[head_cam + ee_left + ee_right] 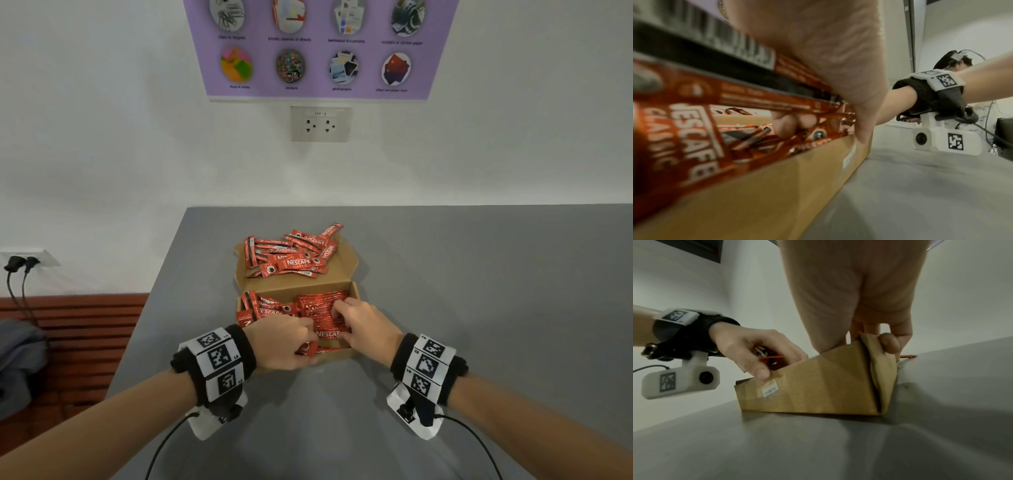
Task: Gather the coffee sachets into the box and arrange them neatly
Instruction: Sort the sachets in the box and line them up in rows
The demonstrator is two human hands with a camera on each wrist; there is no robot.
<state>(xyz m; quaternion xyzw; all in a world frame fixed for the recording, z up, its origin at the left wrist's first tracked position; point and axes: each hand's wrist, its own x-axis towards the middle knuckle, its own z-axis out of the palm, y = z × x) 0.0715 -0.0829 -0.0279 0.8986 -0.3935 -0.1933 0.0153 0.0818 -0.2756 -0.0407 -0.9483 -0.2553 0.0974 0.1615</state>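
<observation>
- The grey surface (479, 308) runs back to a white wall, which carries a purple poster (318, 48) and, below it, a double socket (320, 124).
- The cardboard box (356, 291) sits on the surface in front of the person, its lid flap (346, 267) laid open on the far side.
- A loose pile of sachets (291, 255) lies jumbled on the open flap, a few tips reaching past its far edge.
- Inside the box, a row of sachets (322, 305) stands packed side by side in the right part; in the left part more lie tilted and crossed.
- The left hand (281, 342) is at the near left corner of the box, fingers curled round a held bundle of sachets (694, 129); the left wrist view shows the red packets lying across the near wall.
- The right hand (364, 327) reaches into the box's right part, fingers bent down onto the packed row and thumb against its near side; in the right wrist view one fingertip (890, 342) rests on the box's end wall. I cannot tell whether it grips any sachet.
</observation>
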